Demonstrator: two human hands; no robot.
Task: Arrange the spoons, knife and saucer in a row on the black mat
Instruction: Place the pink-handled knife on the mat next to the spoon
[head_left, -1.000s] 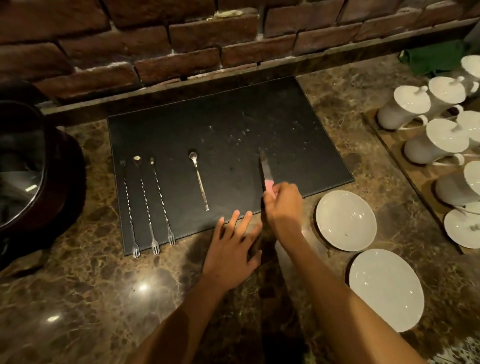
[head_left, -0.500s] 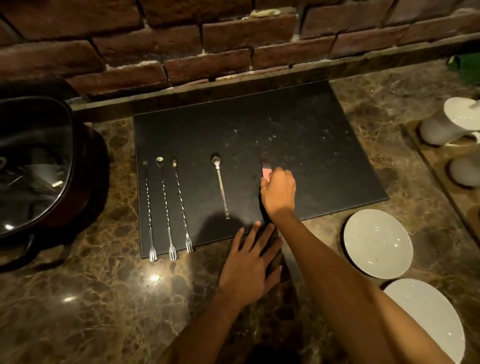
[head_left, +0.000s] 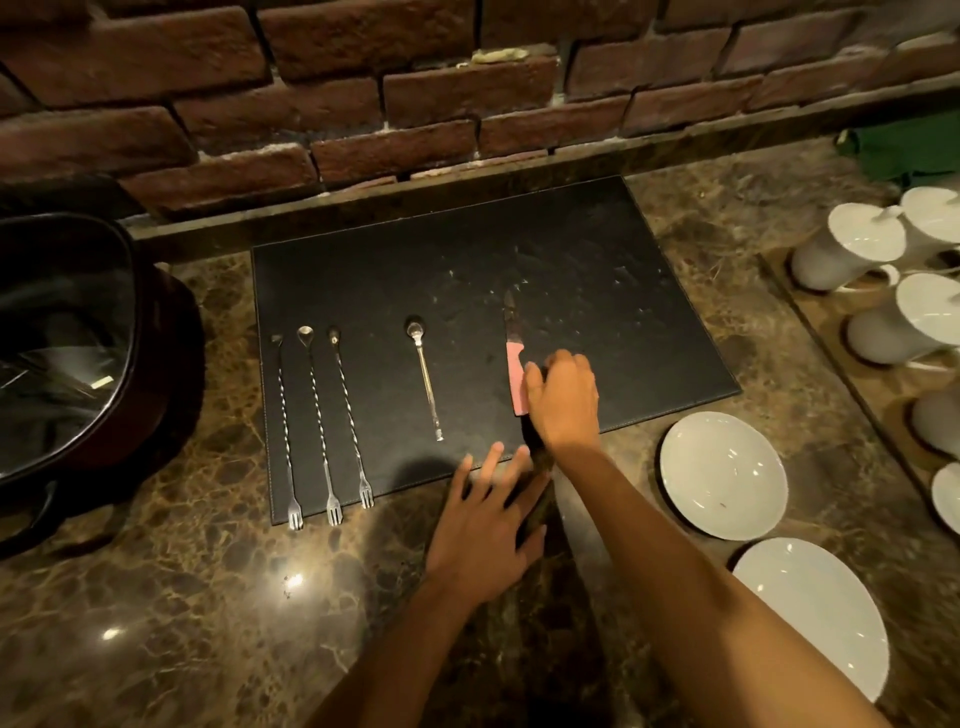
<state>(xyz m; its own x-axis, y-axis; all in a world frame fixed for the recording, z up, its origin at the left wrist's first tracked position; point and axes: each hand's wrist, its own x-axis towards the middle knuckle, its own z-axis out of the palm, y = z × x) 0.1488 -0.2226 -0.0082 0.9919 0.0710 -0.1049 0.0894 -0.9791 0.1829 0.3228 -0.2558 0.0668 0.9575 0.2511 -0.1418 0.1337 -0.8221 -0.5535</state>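
While the knife (head_left: 513, 358) lies on the black mat (head_left: 597, 291) with its blade pointing at the brick wall and its pink handle toward the person, the right hand (head_left: 563, 402) sits just beside that handle, fingers curled against it; whether they grip it I cannot tell; the left hand (head_left: 485, 530) rests flat and spread on the surface at the mat's near edge. Three long twisted spoons (head_left: 317, 415) and a short spoon (head_left: 426, 376) lie parallel to the knife, to its left. A white saucer (head_left: 722, 475) waits off the mat, to the right, nearest the right hand; fetching it looks like the next move.
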